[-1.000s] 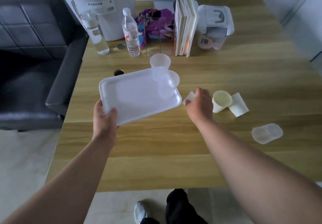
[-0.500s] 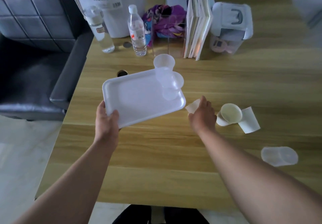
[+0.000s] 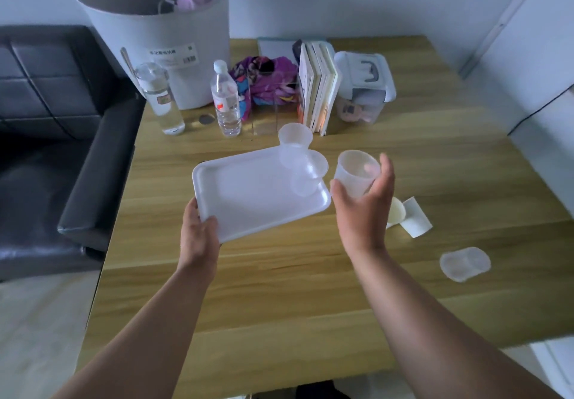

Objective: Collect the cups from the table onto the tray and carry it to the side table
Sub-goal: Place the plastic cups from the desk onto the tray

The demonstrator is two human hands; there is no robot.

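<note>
Left hand [image 3: 198,237]: grip pinching the tray's near-left corner.
Tray [image 3: 248,193]: held above the desk [image 3: 403,156], two cups [image 3: 302,165] at its far-right end.
Right hand [image 3: 363,209]: grip wrapped round a cup [image 3: 354,173], just right of the tray.
Desk: three cups lying to the right.

Right hand [image 3: 363,209] covers the lower wall and base of the held translucent cup [image 3: 355,172]; fingertips show through it only as a blur. A cream cup [image 3: 396,210] on its side is partly hidden behind the same hand; the flat white piece [image 3: 416,217] beside it cannot be identified. Left hand [image 3: 198,234]: thumb on the tray [image 3: 248,193] rim, fingers out of sight beneath it. The two clear cups [image 3: 299,159] on the tray overlap; their contact cannot be resolved. Print on the bin label [image 3: 171,56] is too small to read. The bin [image 3: 149,19] is cut off by the top edge.
</note>
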